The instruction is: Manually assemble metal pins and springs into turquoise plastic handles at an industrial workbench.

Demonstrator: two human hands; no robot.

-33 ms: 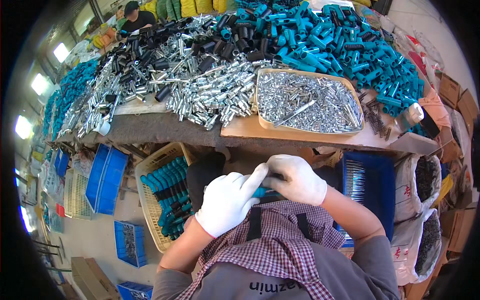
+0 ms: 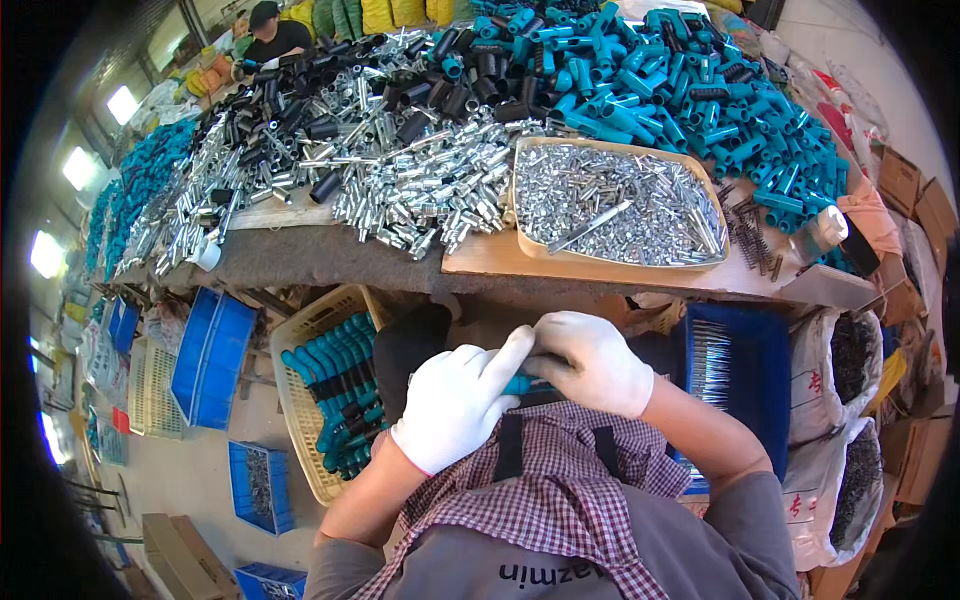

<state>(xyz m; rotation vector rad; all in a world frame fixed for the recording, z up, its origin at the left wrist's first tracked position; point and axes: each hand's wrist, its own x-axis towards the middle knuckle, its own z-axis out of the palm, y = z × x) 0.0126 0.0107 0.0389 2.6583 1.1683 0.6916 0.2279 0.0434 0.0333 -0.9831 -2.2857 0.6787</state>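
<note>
Two white-gloved hands meet over a teal piece, held in front of the checked apron (image 2: 560, 455), below the worktop's (image 2: 485, 256) near edge.
The left hand (image 2: 452, 405) is curled round the teal piece (image 2: 517, 386), its index finger stretched toward the other glove; the right hand (image 2: 592, 362) has its fingers bent in and closed on the piece's right end, though gloves cover so much that its full shape is hard to make out. Beyond them, a shallow tray (image 2: 640, 263) of small silver parts stands on the worktop, with springs (image 2: 745, 232) to its right, larger metal parts (image 2: 425, 195) heaped to its left and teal housings (image 2: 640, 80) piled behind. Left of the hands, a cream basket (image 2: 290, 420) carries teal-and-black handles (image 2: 335, 390); to their right, a blue bin (image 2: 765, 375) contains thin metal rods (image 2: 710, 360).
</note>
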